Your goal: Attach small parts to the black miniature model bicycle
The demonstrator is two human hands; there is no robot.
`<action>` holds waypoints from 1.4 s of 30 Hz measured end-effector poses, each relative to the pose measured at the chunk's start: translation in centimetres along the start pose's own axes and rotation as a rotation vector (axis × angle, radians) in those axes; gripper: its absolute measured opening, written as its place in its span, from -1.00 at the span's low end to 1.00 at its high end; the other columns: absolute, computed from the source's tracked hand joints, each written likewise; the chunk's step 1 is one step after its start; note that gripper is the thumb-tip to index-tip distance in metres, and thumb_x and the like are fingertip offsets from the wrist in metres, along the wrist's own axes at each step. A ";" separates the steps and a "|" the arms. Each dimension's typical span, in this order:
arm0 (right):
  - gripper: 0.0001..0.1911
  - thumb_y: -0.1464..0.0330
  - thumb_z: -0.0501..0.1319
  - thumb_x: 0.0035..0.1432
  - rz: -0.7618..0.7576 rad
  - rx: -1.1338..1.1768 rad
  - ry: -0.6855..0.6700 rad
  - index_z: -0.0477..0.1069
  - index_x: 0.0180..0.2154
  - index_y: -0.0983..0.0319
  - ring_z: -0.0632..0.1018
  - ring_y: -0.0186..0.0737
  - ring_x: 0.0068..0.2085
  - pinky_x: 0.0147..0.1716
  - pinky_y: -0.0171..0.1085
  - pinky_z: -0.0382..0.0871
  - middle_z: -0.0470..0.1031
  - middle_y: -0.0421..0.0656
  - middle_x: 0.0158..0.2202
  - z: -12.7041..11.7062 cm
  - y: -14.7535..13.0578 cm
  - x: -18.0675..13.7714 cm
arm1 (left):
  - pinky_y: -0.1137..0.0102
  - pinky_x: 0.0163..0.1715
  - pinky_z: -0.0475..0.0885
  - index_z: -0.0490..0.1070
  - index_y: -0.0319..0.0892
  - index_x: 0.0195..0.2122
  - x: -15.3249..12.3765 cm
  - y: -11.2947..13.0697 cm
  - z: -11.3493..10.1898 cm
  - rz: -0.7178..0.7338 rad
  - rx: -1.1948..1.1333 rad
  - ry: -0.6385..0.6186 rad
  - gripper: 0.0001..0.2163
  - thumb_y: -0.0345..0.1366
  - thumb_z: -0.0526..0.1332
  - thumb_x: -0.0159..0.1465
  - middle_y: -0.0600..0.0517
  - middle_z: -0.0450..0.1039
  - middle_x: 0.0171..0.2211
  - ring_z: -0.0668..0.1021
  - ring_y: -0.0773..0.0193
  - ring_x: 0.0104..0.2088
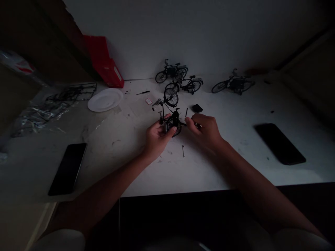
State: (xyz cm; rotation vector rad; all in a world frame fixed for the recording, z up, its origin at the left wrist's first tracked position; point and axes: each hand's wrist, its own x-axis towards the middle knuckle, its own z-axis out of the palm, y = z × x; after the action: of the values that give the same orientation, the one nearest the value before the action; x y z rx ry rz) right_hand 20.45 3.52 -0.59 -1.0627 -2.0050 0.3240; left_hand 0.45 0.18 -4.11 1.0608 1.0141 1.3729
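A small black model bicycle [170,111], partly built, stands tipped up on the white table [222,167] with one wheel raised. My left hand [157,137] is closed around its lower frame and rear wheel. My right hand [205,129] pinches a thin dark tool or rod against the model's right side; I cannot make out exactly what it is. A small screw or pin [183,151] lies on the table just in front of my hands.
Three finished model bicycles [171,72] [187,84] [232,83] stand at the back. A white plate [105,99], a screwdriver [142,92], a red box [104,64], plastic part frames [70,93] and two dark phones [68,168] [280,143] lie around.
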 end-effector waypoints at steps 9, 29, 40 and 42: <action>-0.77 0.14 0.32 0.44 -0.121 0.054 -0.103 0.58 -0.08 0.16 0.61 -0.14 -0.22 -0.31 -0.19 0.47 0.65 -0.09 -0.25 -0.9 -0.4 0.2 | 0.12 0.19 0.65 0.54 -0.21 0.22 0.0 0.3 0.0 -0.011 -0.021 0.057 -0.44 -0.20 0.54 0.22 -0.16 0.74 0.03 0.76 0.08 0.03; -0.49 0.01 0.09 0.56 -0.100 -0.068 -0.099 0.59 -0.25 0.20 0.58 -0.20 -0.35 -0.37 -0.21 0.34 0.63 -0.10 -0.35 -0.7 0.1 -0.3 | 0.19 0.10 0.70 0.55 -0.23 0.25 -0.6 0.7 0.5 -0.012 0.007 0.033 -0.43 -0.22 0.54 0.22 -0.15 0.75 -0.01 0.78 0.10 -0.05; -0.56 0.06 0.19 0.53 -0.150 -0.118 -0.066 0.51 -0.35 0.18 0.50 -0.27 -0.44 -0.42 -0.24 0.30 0.56 -0.14 -0.44 0.2 -0.1 -0.1 | 0.17 0.12 0.70 0.54 -0.21 0.27 -0.8 0.5 0.3 0.001 0.032 0.018 -0.43 -0.19 0.53 0.25 -0.15 0.75 0.00 0.78 0.09 -0.03; -0.44 0.01 0.18 0.52 -0.144 -0.180 -0.036 0.43 -0.47 0.18 0.42 -0.29 -0.50 -0.46 -0.22 0.20 0.47 -0.17 -0.54 0.5 0.0 -0.3 | 0.17 0.15 0.69 0.56 -0.20 0.25 -1.1 0.7 0.5 0.025 0.031 0.007 -0.45 -0.21 0.53 0.25 -0.15 0.74 0.04 0.77 0.08 0.00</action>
State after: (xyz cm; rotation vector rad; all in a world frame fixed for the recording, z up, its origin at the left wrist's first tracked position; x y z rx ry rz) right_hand 20.22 3.34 -1.06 -1.0199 -2.1615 0.0883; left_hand 0.83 -0.97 -3.39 1.0957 1.0336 1.3860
